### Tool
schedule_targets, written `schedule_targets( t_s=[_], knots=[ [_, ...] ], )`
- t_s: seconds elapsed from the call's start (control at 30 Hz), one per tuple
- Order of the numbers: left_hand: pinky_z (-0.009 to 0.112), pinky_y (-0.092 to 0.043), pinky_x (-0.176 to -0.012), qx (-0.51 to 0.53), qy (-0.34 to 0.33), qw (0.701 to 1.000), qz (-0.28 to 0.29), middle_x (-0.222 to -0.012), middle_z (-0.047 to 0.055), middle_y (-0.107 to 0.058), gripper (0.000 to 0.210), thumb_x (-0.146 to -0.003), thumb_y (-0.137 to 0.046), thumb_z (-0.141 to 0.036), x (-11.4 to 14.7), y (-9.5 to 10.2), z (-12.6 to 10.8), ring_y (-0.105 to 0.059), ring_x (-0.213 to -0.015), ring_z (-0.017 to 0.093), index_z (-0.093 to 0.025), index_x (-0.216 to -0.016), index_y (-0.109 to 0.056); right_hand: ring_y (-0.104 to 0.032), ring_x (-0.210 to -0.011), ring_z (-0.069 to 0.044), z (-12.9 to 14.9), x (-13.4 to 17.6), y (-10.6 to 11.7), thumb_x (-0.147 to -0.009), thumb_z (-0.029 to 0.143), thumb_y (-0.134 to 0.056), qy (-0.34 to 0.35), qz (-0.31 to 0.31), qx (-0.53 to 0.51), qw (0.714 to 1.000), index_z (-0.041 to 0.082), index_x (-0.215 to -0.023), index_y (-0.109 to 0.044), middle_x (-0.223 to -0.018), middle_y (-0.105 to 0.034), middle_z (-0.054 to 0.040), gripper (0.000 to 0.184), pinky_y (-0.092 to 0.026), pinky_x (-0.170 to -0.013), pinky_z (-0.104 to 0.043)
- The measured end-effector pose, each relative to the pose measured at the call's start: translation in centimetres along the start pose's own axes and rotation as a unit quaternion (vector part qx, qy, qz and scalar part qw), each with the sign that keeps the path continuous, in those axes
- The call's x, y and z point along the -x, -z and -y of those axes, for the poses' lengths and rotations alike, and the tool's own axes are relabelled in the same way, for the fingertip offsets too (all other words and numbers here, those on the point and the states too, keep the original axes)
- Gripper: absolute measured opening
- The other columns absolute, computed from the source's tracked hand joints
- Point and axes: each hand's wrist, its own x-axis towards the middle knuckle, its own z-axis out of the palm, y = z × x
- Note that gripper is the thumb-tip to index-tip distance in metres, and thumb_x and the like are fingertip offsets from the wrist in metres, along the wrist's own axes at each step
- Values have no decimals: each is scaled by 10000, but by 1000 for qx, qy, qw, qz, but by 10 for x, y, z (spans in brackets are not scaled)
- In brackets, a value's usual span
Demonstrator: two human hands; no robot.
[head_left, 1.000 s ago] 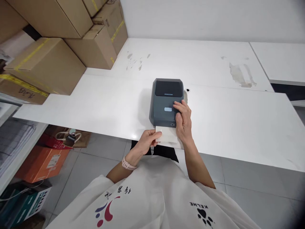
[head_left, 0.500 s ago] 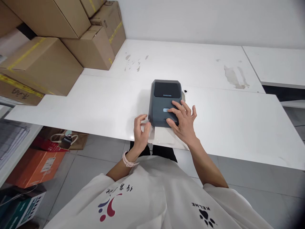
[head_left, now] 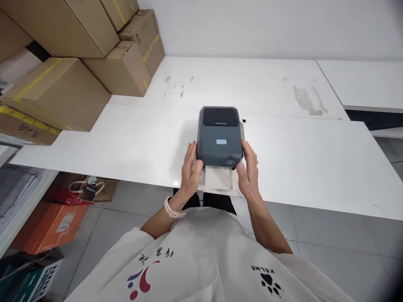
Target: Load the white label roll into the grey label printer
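Observation:
A dark grey label printer (head_left: 221, 144) stands upright on the white table near its front edge, with a pale blue window on its lid and a round-cornered button at the front. A strip of white label paper (head_left: 218, 178) sticks out from under its front towards me. My left hand (head_left: 190, 173) lies against the printer's left side, fingers along the wall and thumb at the front corner. On the opposite side my right hand (head_left: 249, 170) is pressed to the right wall. The two hands hold the printer between them.
Cardboard boxes (head_left: 72, 90) with yellow tape are stacked at the table's left end. An orange box (head_left: 50, 226) and a brown bag (head_left: 105, 189) are below on the left. The white table (head_left: 315, 163) stretches right, with a worn patch further back.
My right hand has moved off the printer's lid down to its right side. My left hand has come up against the left side. The paper strip and front button now show.

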Motion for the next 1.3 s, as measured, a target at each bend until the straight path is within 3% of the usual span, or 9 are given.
schedule_targets(
  t_s=[0.27, 0.4, 0.5, 0.6, 0.73, 0.83, 0.97, 1.13, 1.3],
  knots=[
    [429, -467, -1043, -89, 31, 995, -44, -1331, 90, -655, 549, -893, -601, -473, -87, 12, -12, -593, -1239, 286, -282, -1405, -557, -340, -1523, -314, 24, -125, 4, -1012, 672, -260, 134, -83, -23, 987, 426, -1589, -171, -1629, -334, -39, 634, -234, -1241, -618],
    [450, -489, -902, -221, 132, 964, 64, -818, 63, -701, 600, -802, -643, -378, -113, 9, 2, -667, -919, 308, -192, -1367, -568, -328, -1519, -280, 28, -197, 0, -1009, 687, -231, 153, -96, -17, 983, 400, -1592, -116, -1631, -306, -56, 660, -298, -1226, -543],
    [425, -483, -826, -275, 161, 942, 108, -785, 62, -693, 553, -784, -603, -334, -120, 6, 5, -667, -876, 313, -192, -1317, -584, -256, -1530, -297, 35, -215, 5, -1011, 670, -261, 163, -105, 62, 979, 307, -1599, -116, -1650, -284, -108, 705, -273, -1216, -565],
    [390, -472, -779, -310, 174, 926, 125, -904, 79, -722, 552, -783, -556, -293, -123, 5, 3, -673, -901, 301, -201, -1327, -552, -320, -1484, -326, 42, -201, 7, -1031, 555, -364, 189, -123, 153, 962, 238, -1522, -343, -1599, -380, -134, 586, -289, -1196, -574],
    [385, -466, -812, -344, 159, 916, 132, -1035, 100, -727, 512, -798, -516, -268, -125, 4, 4, -670, -1011, 313, -208, -1306, -544, -576, -1251, -338, 33, -174, -10, -984, 405, -497, 178, 129, 218, 951, 236, -1312, -583, -1301, -663, -113, 379, -467, -1033, -531],
    [392, -461, -828, -348, 156, 915, 132, -1039, 101, -724, 499, -805, -504, -263, -124, 3, 6, -665, -1035, 322, -213, -1301, -540, -620, -1194, -382, 17, -169, -33, -842, 411, -694, 117, 348, 288, 884, 201, -1369, -556, -1304, -676, -141, 584, -498, -972, -520],
    [389, -452, -814, -337, 162, 919, 125, -1008, 95, -720, 494, -804, -499, -263, -122, 2, 8, -663, -1013, 320, -217, -1295, -541, -608, -1226, -425, 7, -175, -46, -744, 438, -772, 77, 407, 308, 856, 172, -1489, -449, -1375, -634, -190, 854, -464, -1023, -565],
    [390, -441, -794, -305, 160, 931, 122, -970, 96, -715, 507, -813, -503, -288, -121, 3, 10, -658, -964, 314, -200, -1311, -532, -545, -1341, -356, 2, -168, 12, -702, 511, -809, 89, 397, 41, 913, 288, -1521, -423, -1530, -522, -79, 932, -480, -1085, -485],
    [373, -434, -778, -284, 164, 937, 120, -896, 67, -705, 481, -820, -503, -281, -121, 3, 11, -653, -901, 282, -208, -1295, -539, -578, -1292, -344, -23, -139, 101, -626, 442, -879, 43, 279, -75, 956, 274, -1368, -588, -1391, -622, -110, 814, -480, -1067, -429]
  ],
)
